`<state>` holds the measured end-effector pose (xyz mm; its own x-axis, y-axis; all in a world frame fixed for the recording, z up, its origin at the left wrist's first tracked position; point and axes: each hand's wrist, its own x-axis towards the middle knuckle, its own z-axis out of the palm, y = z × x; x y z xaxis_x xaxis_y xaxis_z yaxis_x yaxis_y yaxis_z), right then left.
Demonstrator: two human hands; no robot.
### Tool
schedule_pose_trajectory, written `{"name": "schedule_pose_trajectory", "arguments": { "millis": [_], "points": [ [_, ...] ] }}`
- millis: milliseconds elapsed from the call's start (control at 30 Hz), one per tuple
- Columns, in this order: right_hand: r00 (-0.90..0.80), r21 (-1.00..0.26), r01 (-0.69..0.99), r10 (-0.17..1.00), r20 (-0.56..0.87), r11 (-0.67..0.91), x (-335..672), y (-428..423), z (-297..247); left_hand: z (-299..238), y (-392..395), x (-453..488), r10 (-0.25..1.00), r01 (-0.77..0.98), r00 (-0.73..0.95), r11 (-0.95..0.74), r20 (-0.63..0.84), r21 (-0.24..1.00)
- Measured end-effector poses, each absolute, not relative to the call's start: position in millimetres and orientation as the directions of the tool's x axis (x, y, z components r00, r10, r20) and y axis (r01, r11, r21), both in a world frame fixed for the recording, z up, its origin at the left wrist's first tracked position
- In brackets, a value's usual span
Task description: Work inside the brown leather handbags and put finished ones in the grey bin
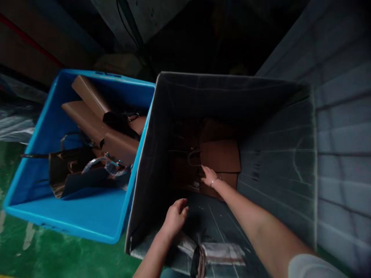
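Deep inside a tall dark grey box lie several brown handbags, in dim light. My right hand reaches down to one brown handbag, its fingers closed at the edge beside the looped handle; the fingertips are partly hidden. A thin bracelet circles that wrist. Nearer the box's front side, my left hand hovers with fingers loosely bent and the thumb apart, holding nothing. More bags beneath the top one are hard to make out in the shadow.
Left of the box, a blue plastic crate holds several brown bags and a dark open bag with a plastic-wrapped handle. Clear plastic wrap shows at the box's front. Green floor lies below; a grey panelled surface stands right.
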<state>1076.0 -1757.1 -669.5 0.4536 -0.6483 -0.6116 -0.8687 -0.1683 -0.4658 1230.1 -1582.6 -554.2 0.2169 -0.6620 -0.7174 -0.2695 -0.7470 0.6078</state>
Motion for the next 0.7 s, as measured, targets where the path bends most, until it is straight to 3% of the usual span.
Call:
{"name": "schedule_pose_trajectory", "arguments": {
  "millis": [67,200,333,433,567,667,700],
  "points": [
    [0.468,-0.478,-0.86,-0.645,-0.604,-0.177,1091,-1761,-704,-564,-1582,1231,-0.645,-0.382,0.237,-0.75,-0.727,0.54],
    [0.494,-0.493,-0.847,-0.636,-0.593,-0.199,1109,-1753,-744,-560,-1586,1236,-0.752,-0.592,0.289,-0.626,-0.592,0.507],
    [0.528,-0.484,-0.834,-0.638,-0.56,-0.265,1114,-1750,-740,-555,-1589,1239,-0.733,-0.562,0.384,-0.668,-0.561,0.489],
    [0.559,-0.457,-0.82,-0.65,-0.515,-0.344,1114,-1749,-711,-559,-1589,1240,-0.627,-0.345,0.417,-0.779,-0.658,0.523],
    [0.657,-0.468,-0.749,-0.617,-0.433,-0.469,1120,-1708,-640,-555,-1602,1244,-0.419,0.186,0.331,-0.849,-0.845,0.494],
    [0.776,-0.541,-0.626,-0.517,-0.362,-0.561,1126,-1655,-580,-539,-1612,1245,-0.508,0.373,0.125,-0.772,-0.852,0.515],
    [0.837,-0.558,-0.54,-0.475,-0.273,-0.63,1127,-1641,-563,-530,-1611,1245,-0.527,0.4,0.064,-0.765,-0.848,0.505]
  ]
}}
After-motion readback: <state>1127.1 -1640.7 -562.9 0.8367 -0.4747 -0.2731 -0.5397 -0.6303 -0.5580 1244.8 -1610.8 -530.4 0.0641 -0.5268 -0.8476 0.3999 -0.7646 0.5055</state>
